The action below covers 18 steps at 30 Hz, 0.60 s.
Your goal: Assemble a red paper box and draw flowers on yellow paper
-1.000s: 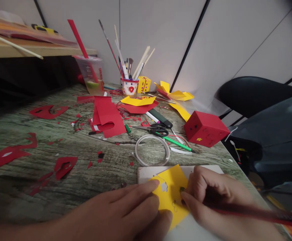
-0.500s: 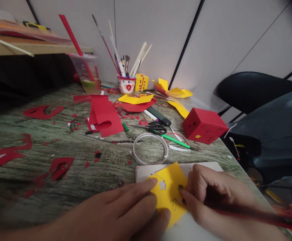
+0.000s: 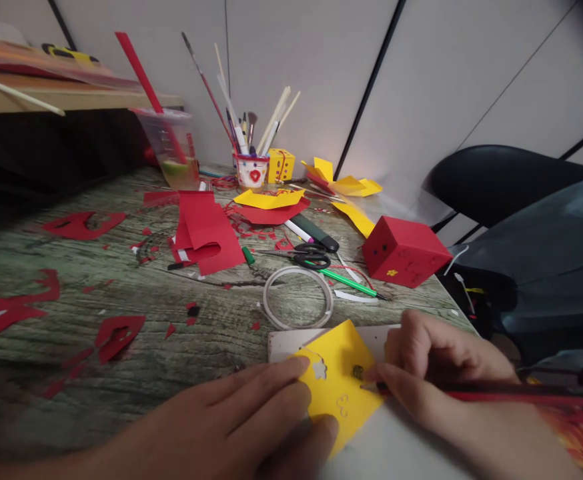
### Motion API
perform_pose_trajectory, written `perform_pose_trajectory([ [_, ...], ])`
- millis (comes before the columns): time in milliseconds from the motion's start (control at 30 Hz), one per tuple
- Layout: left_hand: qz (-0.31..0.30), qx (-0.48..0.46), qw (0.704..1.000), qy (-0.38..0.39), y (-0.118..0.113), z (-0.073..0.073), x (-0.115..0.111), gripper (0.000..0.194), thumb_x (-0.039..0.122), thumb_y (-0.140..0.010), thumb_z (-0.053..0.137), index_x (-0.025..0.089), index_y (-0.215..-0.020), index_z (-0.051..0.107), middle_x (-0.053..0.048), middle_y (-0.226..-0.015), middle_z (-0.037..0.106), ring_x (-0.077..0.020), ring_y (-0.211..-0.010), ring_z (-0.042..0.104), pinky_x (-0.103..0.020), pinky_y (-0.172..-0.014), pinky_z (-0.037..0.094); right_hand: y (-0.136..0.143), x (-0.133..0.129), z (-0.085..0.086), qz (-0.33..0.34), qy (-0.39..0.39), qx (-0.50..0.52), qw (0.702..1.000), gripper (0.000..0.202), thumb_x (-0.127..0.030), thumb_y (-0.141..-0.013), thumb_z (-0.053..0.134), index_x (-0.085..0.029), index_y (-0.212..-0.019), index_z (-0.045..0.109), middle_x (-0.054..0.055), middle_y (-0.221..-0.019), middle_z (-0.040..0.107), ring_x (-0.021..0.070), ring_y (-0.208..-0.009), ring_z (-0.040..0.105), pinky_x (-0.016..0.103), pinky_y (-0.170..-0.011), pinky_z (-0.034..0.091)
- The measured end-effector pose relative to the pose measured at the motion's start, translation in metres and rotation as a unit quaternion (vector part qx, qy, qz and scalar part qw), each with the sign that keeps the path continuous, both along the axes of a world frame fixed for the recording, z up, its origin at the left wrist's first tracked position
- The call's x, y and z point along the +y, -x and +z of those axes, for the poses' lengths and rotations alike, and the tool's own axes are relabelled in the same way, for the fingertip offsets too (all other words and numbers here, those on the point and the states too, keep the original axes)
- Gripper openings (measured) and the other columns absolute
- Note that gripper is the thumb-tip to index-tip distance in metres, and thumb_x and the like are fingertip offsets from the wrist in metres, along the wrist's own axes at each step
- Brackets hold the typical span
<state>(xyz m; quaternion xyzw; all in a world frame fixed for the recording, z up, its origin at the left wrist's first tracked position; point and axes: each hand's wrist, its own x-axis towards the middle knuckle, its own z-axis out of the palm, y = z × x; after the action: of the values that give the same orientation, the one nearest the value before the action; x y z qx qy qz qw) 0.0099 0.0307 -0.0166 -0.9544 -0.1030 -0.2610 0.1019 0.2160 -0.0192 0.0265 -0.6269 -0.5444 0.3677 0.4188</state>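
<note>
A square of yellow paper (image 3: 341,360) lies on a white board (image 3: 386,433). It has a flower-shaped cutout, a small dark drawn mark and a curled pencil outline. My left hand (image 3: 251,413) rests flat on the paper's left side, fingers stretched out, pressing it down. A red and black pencil (image 3: 481,392) is pinched in my closed right hand (image 3: 436,373). The pencil's tip touches or hovers just over the paper, below the dark mark; I cannot tell which. Just beyond the board lies a roll of tape (image 3: 266,297).
Black scissors (image 3: 311,255), a green pen (image 3: 349,279) and a red paper box (image 3: 406,250) lie beyond the board. Red paper scraps (image 3: 121,337) are scattered leftward. Farther back stand a drink cup (image 3: 174,147) and a decorated brush cup (image 3: 251,172). Someone's clothed leg (image 3: 561,247) shows at right.
My right hand has shifted slightly right and the pencil has swung nearly level, so its tip now shows. My left hand stays on the paper. The view has moved a little.
</note>
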Motion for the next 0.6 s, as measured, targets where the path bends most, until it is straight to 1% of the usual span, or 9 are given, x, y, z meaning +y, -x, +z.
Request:
perform_pose_trajectory([
  [100, 0.016, -0.009, 1.0, -0.016, -0.001, 0.0, -0.001, 0.026, 0.033, -0.079, 0.055, 0.028, -0.105, 0.054, 0.006, -0.095, 0.06, -0.0108, -0.098, 0.049, -0.021, -0.096, 0.034, 0.001, -0.002, 0.0, -0.017, -0.04, 0.008, 0.999, 0.026, -0.016, -0.067, 0.054, -0.021, -0.053, 0.033, -0.007, -0.049, 0.039, 0.0078, -0.045, 0.033, 0.02, -0.041, 0.027],
  [200, 0.006, -0.019, 1.0, -0.011, -0.002, 0.003, -0.003, 0.029, 0.032, -0.08, 0.055, 0.028, -0.108, 0.053, 0.007, -0.093, 0.06, -0.0087, -0.095, 0.049, -0.019, -0.099, 0.029, 0.002, -0.003, -0.005, 0.027, -0.023, 0.0, 0.999, 0.027, -0.015, -0.067, 0.053, -0.021, -0.052, 0.032, -0.007, -0.048, 0.037, 0.0068, -0.042, 0.029, 0.021, -0.038, 0.022],
  [267, 0.009, -0.033, 0.999, 0.017, -0.004, 0.004, -0.004, 0.026, 0.029, -0.082, 0.053, 0.027, -0.107, 0.054, 0.007, -0.092, 0.06, -0.0094, -0.098, 0.049, -0.02, -0.099, 0.03, 0.002, -0.001, -0.01, 0.051, 0.003, -0.015, 0.999, 0.028, -0.011, -0.064, 0.053, -0.021, -0.051, 0.03, -0.008, -0.047, 0.034, 0.0059, -0.041, 0.026, 0.02, -0.037, 0.018],
  [333, 0.018, -0.043, 0.997, 0.058, -0.005, 0.007, -0.003, 0.019, 0.022, -0.086, 0.046, 0.025, -0.1, 0.058, 0.006, -0.09, 0.061, -0.0103, -0.105, 0.047, -0.02, -0.097, 0.033, 0.0, 0.002, -0.012, 0.062, 0.011, -0.042, 0.997, 0.028, -0.008, -0.063, 0.052, -0.02, -0.051, 0.03, -0.008, -0.047, 0.032, 0.0053, -0.041, 0.025, 0.02, -0.036, 0.017],
  [367, 0.021, -0.047, 0.996, 0.075, -0.006, 0.008, -0.002, 0.02, 0.019, -0.088, 0.041, 0.024, -0.095, 0.06, 0.005, -0.091, 0.062, -0.0104, -0.108, 0.046, -0.02, -0.096, 0.034, -0.002, 0.003, -0.013, 0.068, 0.008, -0.055, 0.996, 0.028, -0.007, -0.062, 0.051, -0.02, -0.051, 0.03, -0.008, -0.046, 0.031, 0.0052, -0.041, 0.025, 0.019, -0.036, 0.017],
  [433, 0.014, -0.033, 0.995, 0.089, -0.006, 0.011, 0.002, 0.025, 0.018, -0.089, 0.036, 0.023, -0.09, 0.06, 0.004, -0.098, 0.062, -0.0095, -0.112, 0.044, -0.018, -0.094, 0.036, -0.005, 0.006, -0.012, 0.09, 0.01, -0.059, 0.994, 0.03, -0.006, -0.063, 0.052, -0.021, -0.051, 0.028, -0.009, -0.047, 0.03, 0.0052, -0.041, 0.025, 0.019, -0.037, 0.018],
  [467, 0.002, -0.024, 0.996, 0.08, -0.005, 0.011, 0.004, 0.025, 0.02, -0.09, 0.035, 0.022, -0.091, 0.06, 0.004, -0.103, 0.061, -0.0096, -0.112, 0.044, -0.019, -0.095, 0.036, -0.006, 0.006, -0.012, 0.102, 0.015, -0.053, 0.993, 0.031, -0.006, -0.064, 0.052, -0.021, -0.052, 0.028, -0.009, -0.047, 0.03, 0.0054, -0.042, 0.026, 0.019, -0.038, 0.019],
  [533, -0.012, -0.013, 0.998, 0.067, -0.004, 0.01, 0.005, 0.02, 0.024, -0.089, 0.04, 0.023, -0.093, 0.059, 0.005, -0.108, 0.059, -0.011, -0.113, 0.044, -0.023, -0.099, 0.031, -0.007, 0.008, -0.01, 0.113, 0.026, -0.037, 0.993, 0.031, -0.006, -0.066, 0.051, -0.021, -0.053, 0.026, -0.008, -0.05, 0.031, 0.0061, -0.045, 0.026, 0.02, -0.04, 0.021],
  [600, -0.007, -0.019, 0.997, 0.068, -0.004, 0.007, 0.003, 0.016, 0.026, -0.086, 0.046, 0.027, -0.097, 0.058, 0.007, -0.108, 0.059, -0.0111, -0.115, 0.042, -0.026, -0.103, 0.025, -0.007, 0.008, -0.008, 0.112, 0.025, -0.026, 0.993, 0.03, -0.006, -0.068, 0.05, -0.021, -0.055, 0.027, -0.008, -0.053, 0.032, 0.0071, -0.048, 0.027, 0.021, -0.042, 0.023],
])
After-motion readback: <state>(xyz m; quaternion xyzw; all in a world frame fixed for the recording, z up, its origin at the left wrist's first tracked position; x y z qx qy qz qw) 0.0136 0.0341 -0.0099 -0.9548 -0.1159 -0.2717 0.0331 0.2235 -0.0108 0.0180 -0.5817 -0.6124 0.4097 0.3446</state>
